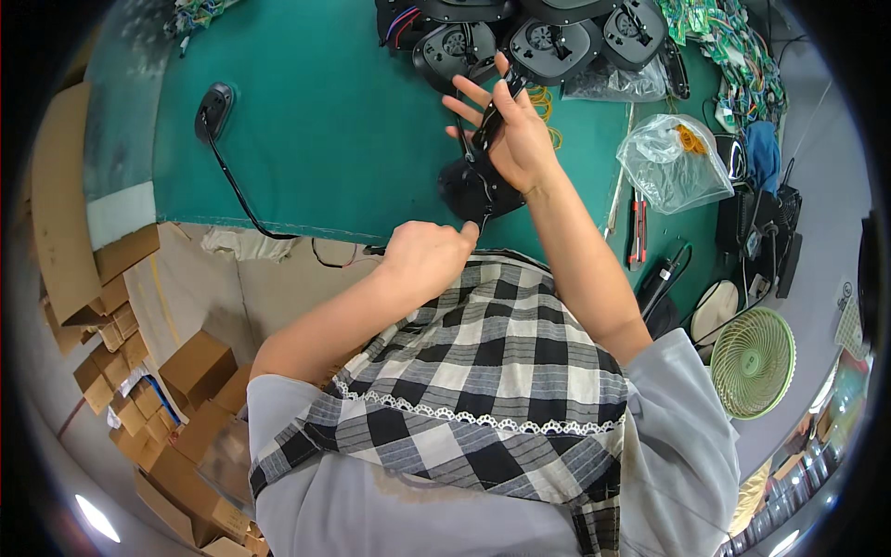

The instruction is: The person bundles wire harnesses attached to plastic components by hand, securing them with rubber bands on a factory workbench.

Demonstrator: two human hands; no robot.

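Close to the table's front edge lies a rounded black housing (461,193) with a thin cable or wire at its near side. My left hand (427,255) is closed, its fingertips pinched together at that near side; what they pinch is too small to make out. Over the housing, my right hand (515,139) holds a black, elongated tool-like object (489,121) between thumb and palm, slanting down toward the housing. The other fingers of this hand stretch out behind the object. The exact kind of this object does not show.
Several similar black housings (552,46) are heaped at the back of the green table (325,139). One with a cable (215,111) lies at left. To the right are a clear bag (673,162), a red-and-black cutter (637,230), circuit boards (733,56) and a green fan (754,362). Cardboard boxes (200,367) stand lower left.
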